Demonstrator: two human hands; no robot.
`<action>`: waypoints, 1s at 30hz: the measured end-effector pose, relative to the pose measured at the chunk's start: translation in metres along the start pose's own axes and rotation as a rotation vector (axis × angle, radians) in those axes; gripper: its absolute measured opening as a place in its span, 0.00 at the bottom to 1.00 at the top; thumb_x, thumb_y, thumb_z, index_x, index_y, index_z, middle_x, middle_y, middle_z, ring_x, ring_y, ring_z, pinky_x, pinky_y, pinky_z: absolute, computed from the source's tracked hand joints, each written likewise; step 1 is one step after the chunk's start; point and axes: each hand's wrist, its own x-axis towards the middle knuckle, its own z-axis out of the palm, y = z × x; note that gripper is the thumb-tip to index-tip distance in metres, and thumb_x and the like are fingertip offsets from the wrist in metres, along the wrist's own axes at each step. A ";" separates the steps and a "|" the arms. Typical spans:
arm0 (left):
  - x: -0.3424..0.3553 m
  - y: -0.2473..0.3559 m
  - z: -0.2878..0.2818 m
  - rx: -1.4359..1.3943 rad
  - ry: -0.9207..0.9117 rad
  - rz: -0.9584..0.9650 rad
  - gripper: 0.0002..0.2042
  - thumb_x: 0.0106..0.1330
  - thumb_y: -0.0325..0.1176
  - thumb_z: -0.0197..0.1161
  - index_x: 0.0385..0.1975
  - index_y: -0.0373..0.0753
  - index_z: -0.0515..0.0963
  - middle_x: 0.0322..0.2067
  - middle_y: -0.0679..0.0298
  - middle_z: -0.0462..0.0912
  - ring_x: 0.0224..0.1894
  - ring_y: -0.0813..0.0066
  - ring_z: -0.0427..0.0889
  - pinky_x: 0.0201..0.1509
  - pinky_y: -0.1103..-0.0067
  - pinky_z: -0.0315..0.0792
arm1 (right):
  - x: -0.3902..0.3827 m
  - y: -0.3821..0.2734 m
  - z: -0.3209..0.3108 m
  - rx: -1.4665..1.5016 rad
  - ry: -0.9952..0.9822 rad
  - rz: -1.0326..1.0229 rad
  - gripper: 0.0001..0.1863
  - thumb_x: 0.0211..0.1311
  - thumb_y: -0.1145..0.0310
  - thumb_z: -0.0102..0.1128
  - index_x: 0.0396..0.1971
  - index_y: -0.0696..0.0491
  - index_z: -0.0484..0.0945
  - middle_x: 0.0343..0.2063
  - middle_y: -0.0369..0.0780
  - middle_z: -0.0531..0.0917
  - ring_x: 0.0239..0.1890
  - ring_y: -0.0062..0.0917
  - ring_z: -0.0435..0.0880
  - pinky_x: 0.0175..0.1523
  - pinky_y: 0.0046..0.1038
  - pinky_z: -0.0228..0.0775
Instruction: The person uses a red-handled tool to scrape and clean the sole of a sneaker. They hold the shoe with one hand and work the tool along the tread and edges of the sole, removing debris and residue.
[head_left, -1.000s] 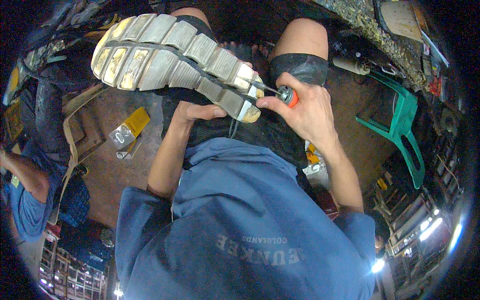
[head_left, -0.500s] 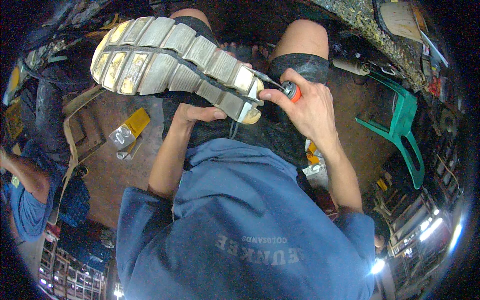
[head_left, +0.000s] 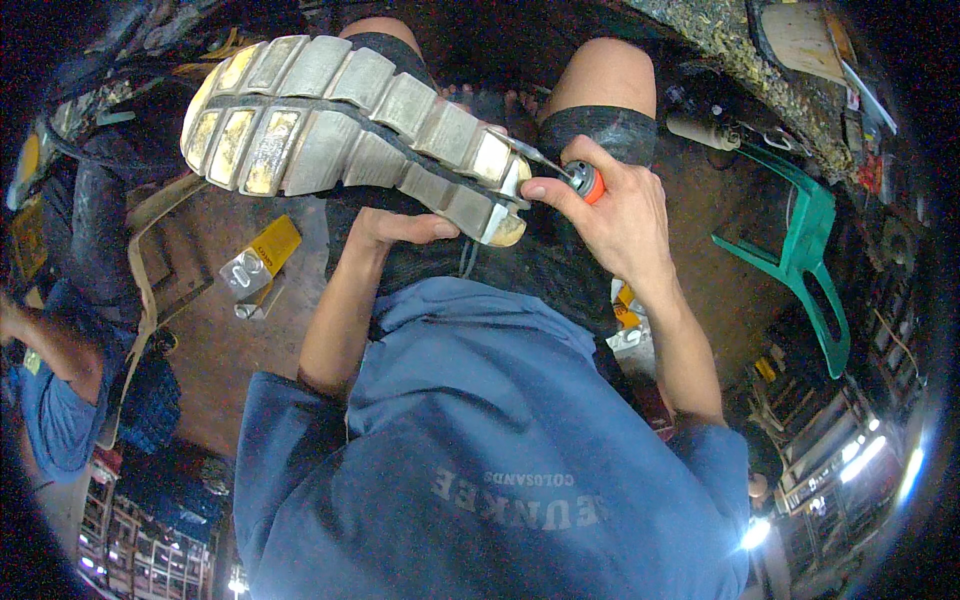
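A shoe (head_left: 345, 145) is held over my lap with its worn, segmented grey and yellowed sole facing up. My left hand (head_left: 400, 228) grips it from below near its right end, thumb against the edge of the sole; the other fingers are hidden beneath. My right hand (head_left: 615, 205) is closed round an awl-like tool (head_left: 585, 182) with a rounded orange and grey handle and a thin metal shaft. The shaft reaches to the shoe's right end, where my right thumb presses on the sole edge. What the tip touches is hidden. A thin cord hangs under the shoe.
A yellow and silver box (head_left: 262, 255) lies on the floor at left. To the right is a green plastic stool (head_left: 805, 215). A rough, crusted bench edge (head_left: 770, 95) runs across the upper right. At far left another person's arm (head_left: 60, 355) shows.
The shoe has tilted very slightly, its right end a touch higher. Both hands keep their grips almost unmoved.
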 end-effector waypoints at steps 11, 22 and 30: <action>0.002 0.005 0.010 -0.051 0.026 0.145 0.57 0.55 0.28 0.81 0.86 0.44 0.53 0.79 0.49 0.68 0.82 0.51 0.67 0.87 0.52 0.58 | -0.001 -0.003 0.002 -0.029 0.063 -0.050 0.35 0.60 0.28 0.73 0.39 0.49 0.85 0.21 0.52 0.85 0.31 0.56 0.89 0.40 0.51 0.79; 0.010 0.007 0.018 -0.213 0.054 0.202 0.60 0.49 0.37 0.82 0.86 0.42 0.54 0.78 0.51 0.70 0.80 0.51 0.70 0.85 0.53 0.62 | -0.001 0.006 0.000 0.107 0.073 -0.049 0.35 0.57 0.26 0.74 0.39 0.47 0.85 0.26 0.51 0.88 0.35 0.56 0.90 0.42 0.52 0.81; 0.012 0.025 0.021 -0.227 0.150 0.391 0.66 0.48 0.44 0.84 0.88 0.45 0.47 0.81 0.59 0.66 0.78 0.53 0.74 0.82 0.53 0.70 | -0.019 0.016 0.009 0.169 0.241 -0.085 0.34 0.55 0.29 0.78 0.40 0.48 0.86 0.30 0.48 0.90 0.38 0.54 0.91 0.43 0.49 0.82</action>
